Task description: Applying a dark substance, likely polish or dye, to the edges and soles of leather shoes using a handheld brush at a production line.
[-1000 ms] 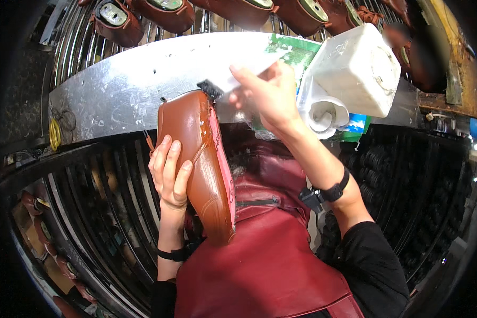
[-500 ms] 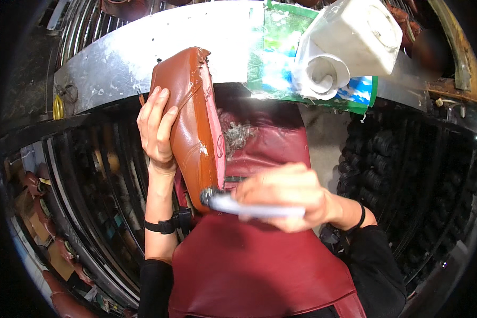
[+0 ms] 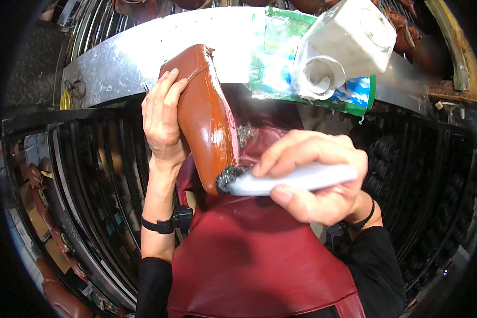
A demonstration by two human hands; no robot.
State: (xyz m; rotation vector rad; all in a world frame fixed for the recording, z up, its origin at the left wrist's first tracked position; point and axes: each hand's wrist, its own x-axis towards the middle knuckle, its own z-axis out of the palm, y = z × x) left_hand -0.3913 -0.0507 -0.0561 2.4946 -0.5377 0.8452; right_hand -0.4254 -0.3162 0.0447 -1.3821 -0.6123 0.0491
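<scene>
A brown leather shoe upper (image 3: 202, 116), its pink underside facing right, slants over my lap with its toe toward me. My left hand (image 3: 163, 119) is closed on it from the left, fingers lying along the heel part. In my right hand (image 3: 328, 175) is a brush with a thick white handle (image 3: 262, 183), gripped between thumb and fingers. Its dark bristles (image 3: 229, 179) touch the bottom edge at the toe. A wet-looking shine runs along that edge. The far end of the shoe overlaps the metal bench edge.
A bright metal bench (image 3: 116, 63) curves across the far side. A white plastic container (image 3: 355, 40) with a cut, curled opening stands on a green-edged sheet (image 3: 275, 32). Dark racks (image 3: 403, 164) flank me, with more brown shoes (image 3: 58, 238) at left. A red apron (image 3: 259, 254) covers my lap.
The shoe has shifted slightly right and rolled, showing more of its brown upper and less pink underside. My right hand and the brush have moved up and right, staying at the toe.
</scene>
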